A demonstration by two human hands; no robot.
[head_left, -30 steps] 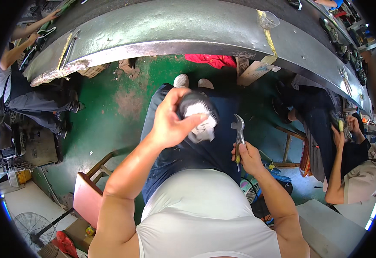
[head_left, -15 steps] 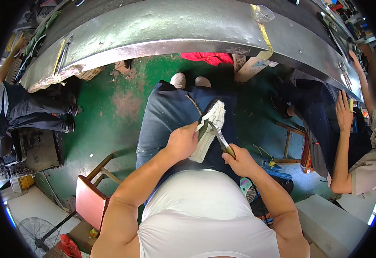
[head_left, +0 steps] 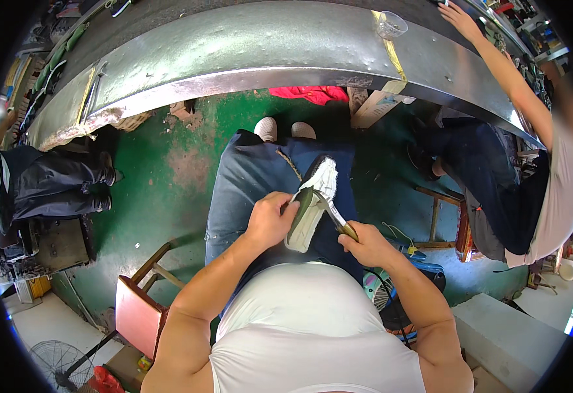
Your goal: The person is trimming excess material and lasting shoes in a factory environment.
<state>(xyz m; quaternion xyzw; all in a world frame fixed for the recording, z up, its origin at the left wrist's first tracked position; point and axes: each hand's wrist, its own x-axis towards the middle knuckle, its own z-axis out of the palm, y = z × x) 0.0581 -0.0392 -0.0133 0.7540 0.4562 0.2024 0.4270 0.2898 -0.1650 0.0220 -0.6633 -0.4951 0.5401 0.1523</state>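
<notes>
On my lap lies a shoe on its last, bottom side up, with a pale lining and a dark toe pointing away from me. My left hand grips the shoe's left edge, where a strip of dark green fabric shows by the fingertips. In my right hand is a pair of pincers with metal jaws and an olive-coloured handle. The jaws meet the shoe near its middle; whether they pinch the fabric is too small to tell. A short cord lies beside the toe.
A metal-edged bench curves across in front, bearing a clear plastic cup. A pink-seated stool stands at my left, a fan at my right. One person is at the left, another at the right.
My left fingers have shifted, and more green fabric shows beside them. The pincers stay at the shoe's middle. At the right, the other person now reaches an arm over the bench.
</notes>
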